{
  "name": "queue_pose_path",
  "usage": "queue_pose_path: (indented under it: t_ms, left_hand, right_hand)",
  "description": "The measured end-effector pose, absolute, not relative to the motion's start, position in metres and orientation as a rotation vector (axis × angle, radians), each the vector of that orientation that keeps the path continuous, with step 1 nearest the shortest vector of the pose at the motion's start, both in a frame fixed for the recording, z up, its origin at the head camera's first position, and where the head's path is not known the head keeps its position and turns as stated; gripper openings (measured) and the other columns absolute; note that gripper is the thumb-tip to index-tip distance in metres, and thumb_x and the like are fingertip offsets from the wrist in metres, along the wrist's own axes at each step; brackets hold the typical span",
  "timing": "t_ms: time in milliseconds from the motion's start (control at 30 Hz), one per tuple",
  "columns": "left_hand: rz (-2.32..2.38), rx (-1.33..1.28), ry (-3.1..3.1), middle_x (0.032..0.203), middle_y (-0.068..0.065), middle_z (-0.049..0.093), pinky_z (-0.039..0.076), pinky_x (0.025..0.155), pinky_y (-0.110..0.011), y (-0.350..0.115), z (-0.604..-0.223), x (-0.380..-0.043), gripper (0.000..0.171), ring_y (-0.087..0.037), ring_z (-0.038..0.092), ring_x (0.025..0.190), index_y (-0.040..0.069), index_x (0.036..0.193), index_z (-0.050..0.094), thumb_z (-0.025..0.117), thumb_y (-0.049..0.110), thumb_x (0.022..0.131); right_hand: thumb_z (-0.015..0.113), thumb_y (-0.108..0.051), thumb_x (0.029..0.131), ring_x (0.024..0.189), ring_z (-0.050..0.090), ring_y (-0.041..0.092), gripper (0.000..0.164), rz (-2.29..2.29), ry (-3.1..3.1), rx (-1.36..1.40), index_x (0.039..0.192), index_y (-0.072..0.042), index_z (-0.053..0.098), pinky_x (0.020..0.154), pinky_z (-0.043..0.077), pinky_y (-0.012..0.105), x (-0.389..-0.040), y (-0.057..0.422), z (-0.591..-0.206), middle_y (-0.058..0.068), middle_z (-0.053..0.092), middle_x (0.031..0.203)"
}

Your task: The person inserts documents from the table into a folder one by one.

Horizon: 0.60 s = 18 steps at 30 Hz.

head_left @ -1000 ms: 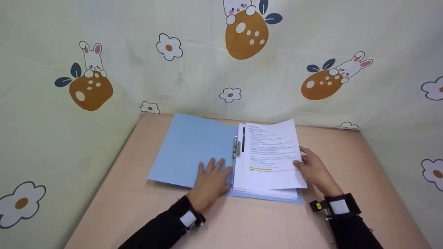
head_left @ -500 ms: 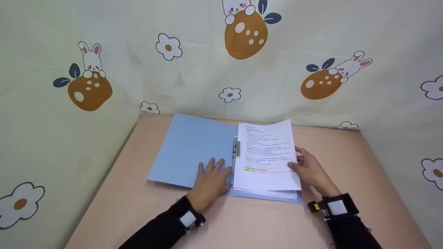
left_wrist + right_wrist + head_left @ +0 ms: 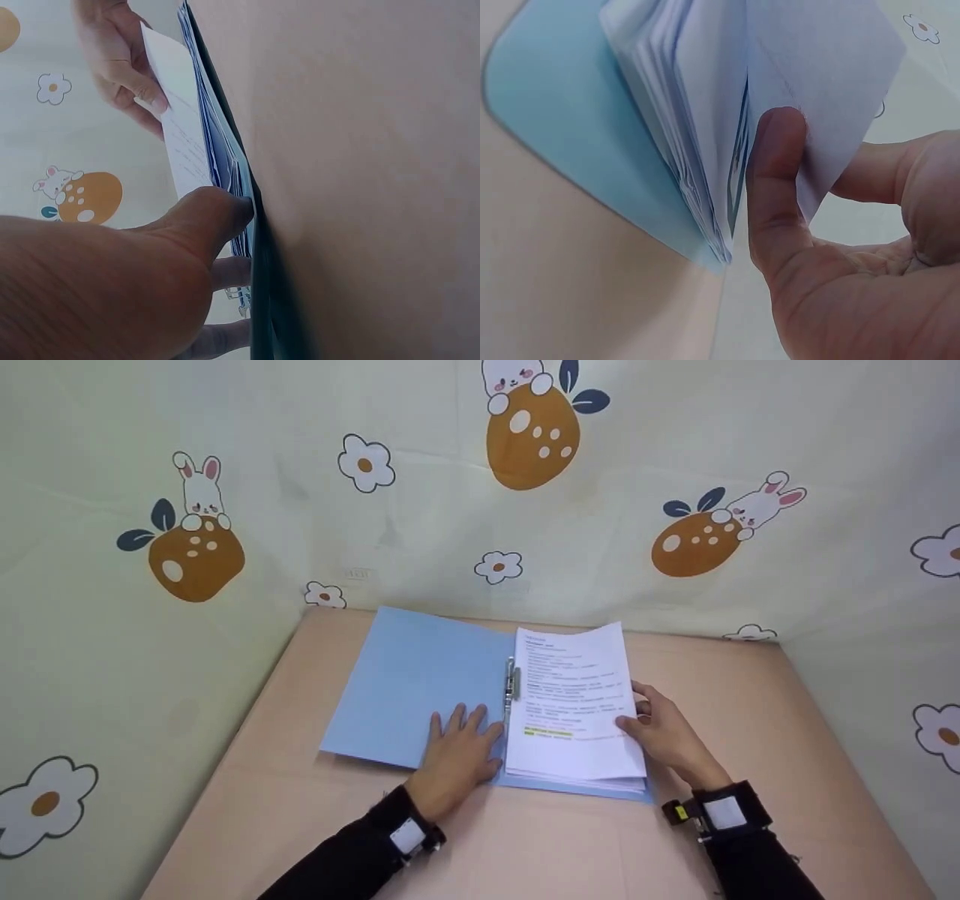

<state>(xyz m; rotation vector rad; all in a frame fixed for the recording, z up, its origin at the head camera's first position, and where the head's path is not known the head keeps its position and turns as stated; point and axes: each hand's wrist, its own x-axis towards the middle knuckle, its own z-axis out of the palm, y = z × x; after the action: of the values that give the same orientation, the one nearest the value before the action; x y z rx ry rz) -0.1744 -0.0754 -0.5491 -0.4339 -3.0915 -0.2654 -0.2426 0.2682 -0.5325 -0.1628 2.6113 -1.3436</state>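
A blue folder lies spread wide, with a metal clip along its spine. On its right half is a stack of papers. My right hand pinches a printed sheet at its right edge, thumb on top and fingers behind. That edge curves up off the stack in the right wrist view, while its left side reaches the clip. My left hand rests with spread fingers on the folder's left half beside the spine; its thumb lies near the lower edge in the left wrist view.
The folder sits on a pinkish-beige tabletop. Behind and at both sides rises a pale curtain-like backdrop printed with rabbits, orange fruit and flowers. Dark straps with small devices are worn on both wrists.
My right hand has moved left and slightly toward me with the sheet, which now covers the black bar seen earlier on the page below. The left hand has stayed in place.
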Motion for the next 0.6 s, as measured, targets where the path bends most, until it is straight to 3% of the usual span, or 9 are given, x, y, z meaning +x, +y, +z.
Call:
queue_pose_path:
  t_ms: [267,600]
  left_hand:
    - [-0.254,-0.451,-3.057,0.175,-0.019,0.060,0.043,0.131,-0.083,-0.0759,-0.5507,-0.1743,0.052,-0.053,0.052,0.165,0.021,0.156,0.069,0.081,0.042,0.110]
    - [-0.281,-0.454,-3.059,0.175,-0.019,0.060,0.042,0.132,-0.084,-0.0772,-0.5531,-0.1740,0.052,-0.054,0.052,0.165,0.021,0.156,0.069,0.081,0.042,0.110]
  right_hand:
    - [0.074,-0.017,0.115,0.142,0.069,0.047,0.083,-1.261,2.661,-0.133,0.182,0.002,0.029,0.111,0.063,0.048,-0.2433,0.2686,-0.5334,0.033,0.063,0.161]
    - [0.074,-0.024,0.115,0.142,0.068,0.048,0.081,-1.162,2.699,-0.123,0.174,0.015,0.035,0.121,0.061,0.060,-0.2439,0.2701,-0.5325,0.039,0.060,0.164]
